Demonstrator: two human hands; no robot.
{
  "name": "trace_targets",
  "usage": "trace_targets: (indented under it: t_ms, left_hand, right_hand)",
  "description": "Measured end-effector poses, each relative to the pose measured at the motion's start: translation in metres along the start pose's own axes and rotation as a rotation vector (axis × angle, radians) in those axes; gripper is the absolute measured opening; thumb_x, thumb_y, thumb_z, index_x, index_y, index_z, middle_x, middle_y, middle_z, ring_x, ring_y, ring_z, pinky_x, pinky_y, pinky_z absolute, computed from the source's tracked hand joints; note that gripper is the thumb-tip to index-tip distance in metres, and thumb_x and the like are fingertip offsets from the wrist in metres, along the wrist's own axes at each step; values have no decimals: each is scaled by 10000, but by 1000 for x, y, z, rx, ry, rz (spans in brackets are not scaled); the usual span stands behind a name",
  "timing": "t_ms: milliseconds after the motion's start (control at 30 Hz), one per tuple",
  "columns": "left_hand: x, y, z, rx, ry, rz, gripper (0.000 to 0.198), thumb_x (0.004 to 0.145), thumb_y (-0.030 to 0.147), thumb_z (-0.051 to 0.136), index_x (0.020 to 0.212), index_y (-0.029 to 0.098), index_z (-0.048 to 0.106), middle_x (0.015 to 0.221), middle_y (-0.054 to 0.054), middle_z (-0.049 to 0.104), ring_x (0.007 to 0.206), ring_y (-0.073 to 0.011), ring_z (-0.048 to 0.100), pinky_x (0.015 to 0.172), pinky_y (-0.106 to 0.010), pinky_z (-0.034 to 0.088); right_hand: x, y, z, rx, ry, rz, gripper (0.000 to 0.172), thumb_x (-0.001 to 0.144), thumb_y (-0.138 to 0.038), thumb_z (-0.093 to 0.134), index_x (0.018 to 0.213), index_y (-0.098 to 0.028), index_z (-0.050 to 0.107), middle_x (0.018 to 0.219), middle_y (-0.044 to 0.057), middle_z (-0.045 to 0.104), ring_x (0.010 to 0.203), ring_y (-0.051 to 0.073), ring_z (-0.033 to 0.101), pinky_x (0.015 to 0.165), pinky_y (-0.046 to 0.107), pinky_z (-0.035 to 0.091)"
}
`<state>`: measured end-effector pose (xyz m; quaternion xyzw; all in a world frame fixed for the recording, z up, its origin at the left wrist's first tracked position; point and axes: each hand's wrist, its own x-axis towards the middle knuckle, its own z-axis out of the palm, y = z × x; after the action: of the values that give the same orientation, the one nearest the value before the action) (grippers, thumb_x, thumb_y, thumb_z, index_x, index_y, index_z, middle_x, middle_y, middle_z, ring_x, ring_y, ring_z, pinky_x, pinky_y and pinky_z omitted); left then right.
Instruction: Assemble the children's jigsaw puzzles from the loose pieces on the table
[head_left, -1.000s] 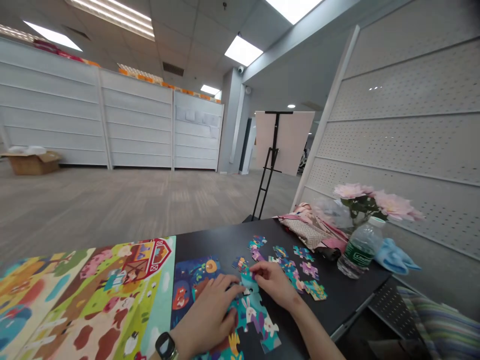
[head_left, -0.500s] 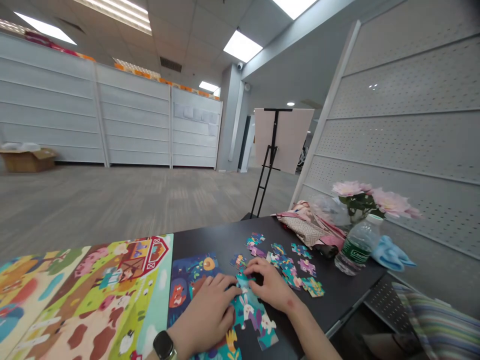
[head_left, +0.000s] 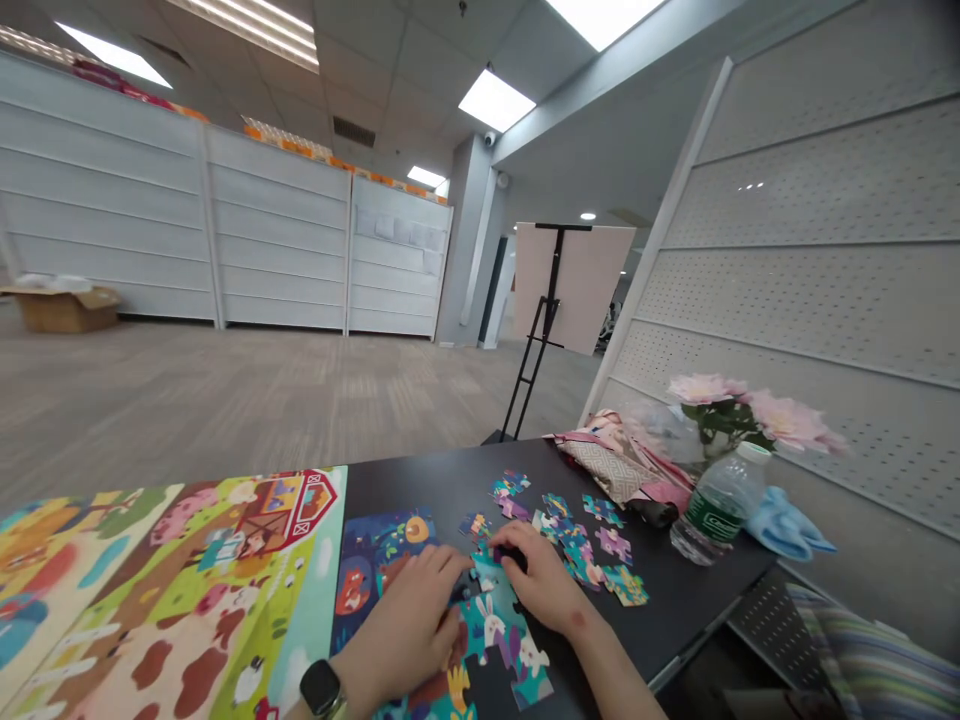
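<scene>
On a black table [head_left: 675, 610], a partly joined jigsaw puzzle [head_left: 495, 630] in dark blue and teal lies in front of me. My left hand [head_left: 401, 630] rests on its left part, with fingertips near the joint and a smartwatch [head_left: 321, 690] on the wrist. My right hand [head_left: 540, 585] presses its fingers onto a teal jigsaw piece [head_left: 487, 565], close to my left fingertips. Several loose pieces [head_left: 577, 550] lie to the right of my right hand. A large farm-scene picture board [head_left: 187, 580] with a red barn lies to the left of the puzzle.
Beyond the loose pieces stand a plastic water bottle [head_left: 720, 510], pink flowers [head_left: 750, 415] and a patterned fabric bag [head_left: 607, 465]. A blue cloth [head_left: 787, 525] lies near the table's right end. A perforated partition wall [head_left: 810, 280] rises to the right.
The view has shifted and tilted slightly. Both hands stay at the same joint of the puzzle, and my right fingers have shifted a little on the teal piece.
</scene>
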<state>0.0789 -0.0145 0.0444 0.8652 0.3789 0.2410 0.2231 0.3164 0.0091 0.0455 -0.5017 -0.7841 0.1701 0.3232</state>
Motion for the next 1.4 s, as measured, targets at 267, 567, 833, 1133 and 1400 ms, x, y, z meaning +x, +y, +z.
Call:
trace_targets:
  t_ms: [267, 567, 833, 1133, 1400]
  left_hand:
    - [-1, 9, -7, 99, -71, 79, 546, 844, 19, 496, 1231, 379, 631, 1245, -23, 549, 1134, -255, 503, 972, -391, 411]
    - [1, 16, -8, 145, -139, 63, 552, 872, 39, 519, 1204, 443, 696, 1150, -40, 540, 1089, -275, 497, 922, -405, 434]
    - [2, 15, -8, 102, -140, 44, 607, 847, 15, 483, 1187, 469, 700, 1091, -25, 543, 1052, -255, 492, 908, -395, 424]
    - [-3, 23, -7, 66, -111, 121, 321, 930, 124, 513, 1126, 332, 659, 1214, -4, 602, 1144, -259, 500, 1011, -440, 374]
    - [-7, 34, -5, 85, -107, 131, 195, 941, 204, 578, 1111, 284, 628, 1240, -10, 636, 1135, -264, 540, 1011, -428, 368]
  right_hand:
    - [-2, 0, 2, -29, 22, 39, 240, 781, -130, 611, 974, -224, 717, 1030, 63, 636, 1040, 256, 609, 970, 408, 468]
    - [-2, -1, 2, 78, 60, 79, 176, 782, -152, 607, 934, -230, 650, 904, 15, 648, 881, 213, 602, 831, 337, 475]
    - [4, 4, 4, 223, 244, 126, 210, 968, -410, 481, 934, -230, 583, 831, 17, 622, 747, 186, 593, 683, 284, 472]
    - [3, 3, 5, 210, 249, 141, 171, 938, -373, 567, 998, -229, 636, 826, 20, 674, 715, 198, 631, 670, 295, 474]
    - [-25, 19, -16, 232, 250, 220, 277, 924, -434, 562, 1042, -210, 673, 903, 55, 711, 825, 226, 674, 742, 323, 529]
